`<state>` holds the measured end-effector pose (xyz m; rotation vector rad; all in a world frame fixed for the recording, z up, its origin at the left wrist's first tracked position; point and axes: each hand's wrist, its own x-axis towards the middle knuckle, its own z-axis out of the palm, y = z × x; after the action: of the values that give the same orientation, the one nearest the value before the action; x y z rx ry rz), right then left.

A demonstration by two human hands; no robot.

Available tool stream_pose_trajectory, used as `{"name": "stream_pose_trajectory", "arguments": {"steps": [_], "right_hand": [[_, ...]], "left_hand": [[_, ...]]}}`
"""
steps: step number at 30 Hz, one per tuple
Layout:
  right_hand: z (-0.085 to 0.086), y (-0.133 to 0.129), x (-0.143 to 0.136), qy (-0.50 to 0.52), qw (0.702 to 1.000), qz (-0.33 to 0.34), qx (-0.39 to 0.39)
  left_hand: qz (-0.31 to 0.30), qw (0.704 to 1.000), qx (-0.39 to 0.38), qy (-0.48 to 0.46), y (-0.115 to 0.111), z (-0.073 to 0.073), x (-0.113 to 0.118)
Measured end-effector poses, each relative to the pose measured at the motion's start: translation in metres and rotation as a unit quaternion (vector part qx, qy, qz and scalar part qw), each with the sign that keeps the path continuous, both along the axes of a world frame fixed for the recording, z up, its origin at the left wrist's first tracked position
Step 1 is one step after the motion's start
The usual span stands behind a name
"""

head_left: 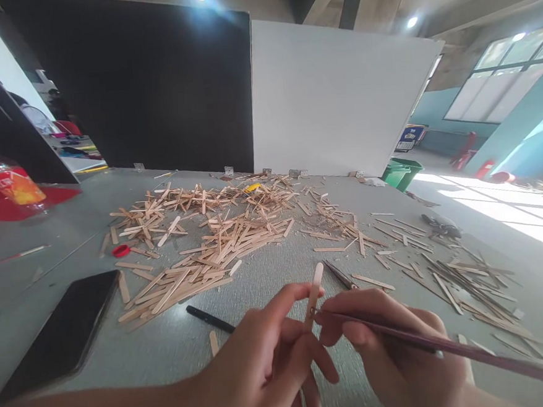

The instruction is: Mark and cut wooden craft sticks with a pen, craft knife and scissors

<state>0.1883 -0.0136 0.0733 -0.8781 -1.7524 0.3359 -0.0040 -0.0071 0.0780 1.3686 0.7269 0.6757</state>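
My left hand point(282, 358) pinches a wooden craft stick point(315, 285) upright between its fingers, the rounded pale end pointing up. A small dark mark shows on the stick's lower part. My right hand point(393, 344) grips a slim dark-red tool point(487, 358) like a pen, its tip against that mark; the kind of tip is too small to make out. Behind the hands lies a pointed metal tool point(339, 275), partly hidden. A black pen point(209, 318) rests on the table beside my left hand.
Loose craft sticks point(236, 237) lie heaped mid-table, with thin split strips point(473, 288) at right. A phone point(66, 329), a red bottle cap point(121, 250) and a drink bottle point(12, 181) are at left. Black point(152, 88) and white point(333, 94) panels stand behind.
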Motion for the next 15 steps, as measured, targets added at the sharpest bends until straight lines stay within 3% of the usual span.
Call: {"name": "stream_pose_trajectory", "arguments": {"steps": [8, 15], "right_hand": [[-0.009, -0.001, -0.004, -0.014, 0.997, 0.039, 0.065], [-0.019, -0.003, -0.017, 0.009, 0.991, 0.002, 0.134]], "left_hand": [[0.001, 0.999, 0.015, 0.035, -0.008, 0.005, -0.002], [0.021, 0.999, 0.004, 0.044, -0.007, 0.013, -0.002]]}}
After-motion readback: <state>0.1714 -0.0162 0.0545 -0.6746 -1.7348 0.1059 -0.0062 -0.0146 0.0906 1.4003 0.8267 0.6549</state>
